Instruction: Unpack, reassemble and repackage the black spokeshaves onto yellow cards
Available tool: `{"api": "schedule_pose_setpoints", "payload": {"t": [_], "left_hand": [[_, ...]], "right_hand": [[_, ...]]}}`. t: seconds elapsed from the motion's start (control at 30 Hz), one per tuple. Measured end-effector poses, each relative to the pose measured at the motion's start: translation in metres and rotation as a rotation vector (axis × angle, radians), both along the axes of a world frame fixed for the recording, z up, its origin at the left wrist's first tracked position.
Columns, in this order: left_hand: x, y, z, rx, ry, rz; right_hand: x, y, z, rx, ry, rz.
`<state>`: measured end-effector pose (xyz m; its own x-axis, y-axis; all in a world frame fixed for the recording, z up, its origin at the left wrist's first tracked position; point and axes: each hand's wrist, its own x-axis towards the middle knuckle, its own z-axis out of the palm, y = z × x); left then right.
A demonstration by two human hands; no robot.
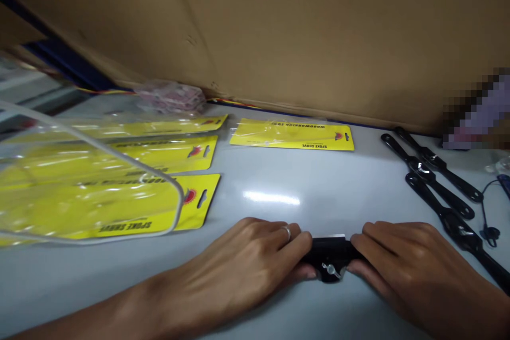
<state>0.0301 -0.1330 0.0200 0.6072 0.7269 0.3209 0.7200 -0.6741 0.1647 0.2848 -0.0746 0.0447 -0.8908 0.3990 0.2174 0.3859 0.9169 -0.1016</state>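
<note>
A black spokeshave (330, 258) with a silvery blade edge and a small metal screw is held between both hands, low over the grey tabletop. My left hand (261, 257), a ring on one finger, is closed around its left handle. Around the right handle my right hand (410, 263) is closed as well. The fingers hide both handles. To the right lie more black spokeshaves: one (440, 164) at the back, another (428, 175) just before it, and a third (462, 231) nearest my right hand.
Yellow blister cards (195, 204) with clear plastic lie at left, a white wire loop (131, 162) across them. Another yellow card (292, 135) sits farther back. A plastic-wrapped bundle (171, 96) rests by the tall cardboard wall (303, 37). A thin black cord (484, 212) lies at right.
</note>
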Motion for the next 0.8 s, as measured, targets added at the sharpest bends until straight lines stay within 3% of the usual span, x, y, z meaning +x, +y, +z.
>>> {"api": "schedule_pose_setpoints", "payload": {"t": [0.8], "left_hand": [[-0.0008,0.0012,0.0003,-0.016,-0.019,-0.041]], "right_hand": [[-0.0034,-0.0021,0.0026,-0.018,0.015,-0.027]]}}
